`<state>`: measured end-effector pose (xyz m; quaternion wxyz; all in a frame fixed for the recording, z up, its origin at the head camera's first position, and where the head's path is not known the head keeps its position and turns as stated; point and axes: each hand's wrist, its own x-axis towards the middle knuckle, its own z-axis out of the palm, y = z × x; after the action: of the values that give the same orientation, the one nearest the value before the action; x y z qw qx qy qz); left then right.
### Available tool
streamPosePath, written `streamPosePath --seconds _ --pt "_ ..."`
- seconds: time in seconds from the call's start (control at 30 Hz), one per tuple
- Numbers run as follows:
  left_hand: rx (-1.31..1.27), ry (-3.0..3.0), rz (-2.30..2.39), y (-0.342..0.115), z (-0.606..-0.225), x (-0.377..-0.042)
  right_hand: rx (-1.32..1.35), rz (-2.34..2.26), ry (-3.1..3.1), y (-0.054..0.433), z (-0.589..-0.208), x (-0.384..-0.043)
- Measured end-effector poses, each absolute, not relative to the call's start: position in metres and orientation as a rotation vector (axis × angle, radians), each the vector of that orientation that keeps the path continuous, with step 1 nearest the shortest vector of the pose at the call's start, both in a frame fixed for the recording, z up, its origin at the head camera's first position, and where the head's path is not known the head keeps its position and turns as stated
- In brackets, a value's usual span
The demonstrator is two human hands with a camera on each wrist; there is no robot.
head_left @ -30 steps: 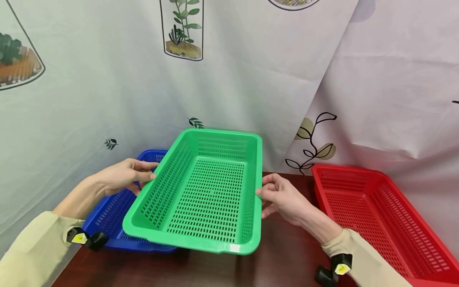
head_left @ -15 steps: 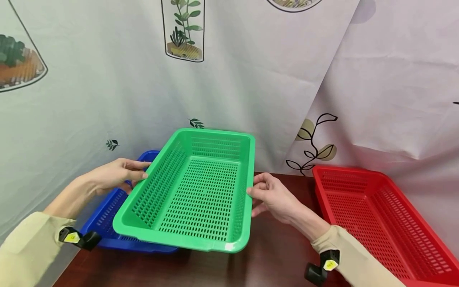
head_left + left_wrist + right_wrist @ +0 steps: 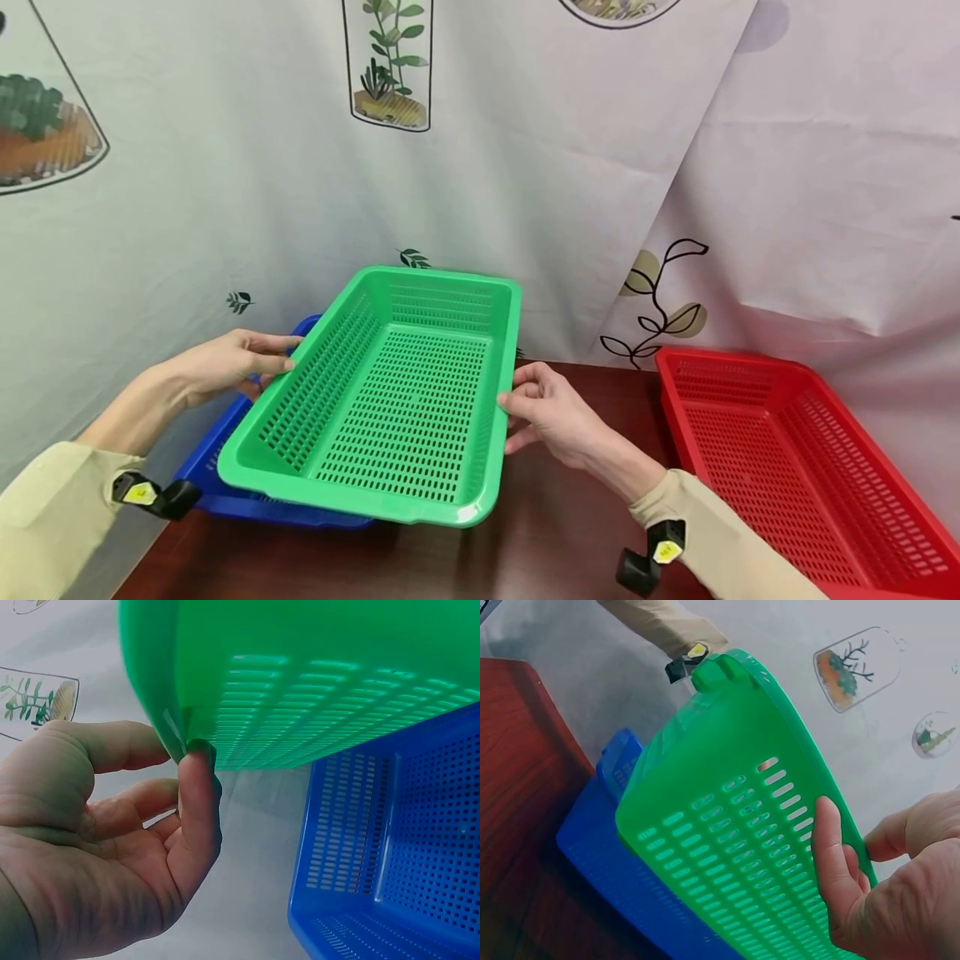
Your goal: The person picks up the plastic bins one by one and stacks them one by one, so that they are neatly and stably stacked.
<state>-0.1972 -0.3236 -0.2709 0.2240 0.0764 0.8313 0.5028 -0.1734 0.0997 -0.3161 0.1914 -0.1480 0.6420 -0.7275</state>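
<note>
A green plastic basket (image 3: 416, 396) with slotted walls is held up in the head view, overlapping much of a blue basket (image 3: 217, 450) behind and below it. My left hand (image 3: 217, 367) pinches its left rim between thumb and fingers. On the opposite long side, my right hand (image 3: 555, 412) pinches the right rim. In the left wrist view the thumb and a finger clasp the green rim (image 3: 154, 682), with the blue basket (image 3: 352, 825) lower to the right. The green basket's wall (image 3: 727, 817) fills the middle of the right wrist view.
A red basket (image 3: 757, 458) stands on the right of the dark brown table (image 3: 570, 533). A pale patterned cloth (image 3: 525, 150) hangs behind and along the left side. Each sleeve carries a small black wrist camera (image 3: 652, 558).
Both hands have carried the green basket to the left, so it covers more of the blue basket. The grip on both rims stays the same. The red basket has not moved.
</note>
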Motion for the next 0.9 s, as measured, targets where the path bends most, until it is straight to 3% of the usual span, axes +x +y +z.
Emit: streamPosePath --seconds 0.9 --pt "0.186 2.470 1.240 -0.353 -0.274 -0.199 -0.426 -2.076 1.747 0.066 -0.322 -0.178"
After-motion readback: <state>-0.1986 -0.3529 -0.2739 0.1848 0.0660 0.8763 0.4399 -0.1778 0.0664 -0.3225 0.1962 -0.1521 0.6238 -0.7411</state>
